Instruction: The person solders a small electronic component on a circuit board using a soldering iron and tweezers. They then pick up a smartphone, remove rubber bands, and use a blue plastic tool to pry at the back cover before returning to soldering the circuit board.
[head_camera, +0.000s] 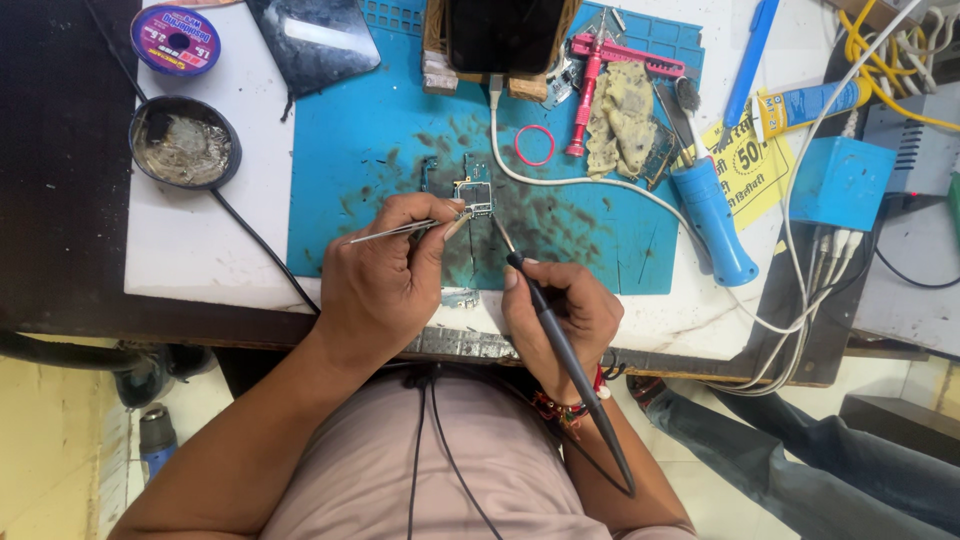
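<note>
Circuit board (474, 192): mid blue mat (370, 140), just beyond both hands. Left hand (385, 280) pinches tweezers (395, 231), tips at board. Right hand (560, 315) grips soldering iron (560, 340), tip touching board. Bare mat left; clutter right.

We cannot make out the parts on the small circuit board (474, 192), too tiny to tell. The top edge cuts off the dark phone (503, 32), and the left hand (385, 280) hides the tweezers' (395, 232) grip end.
</note>
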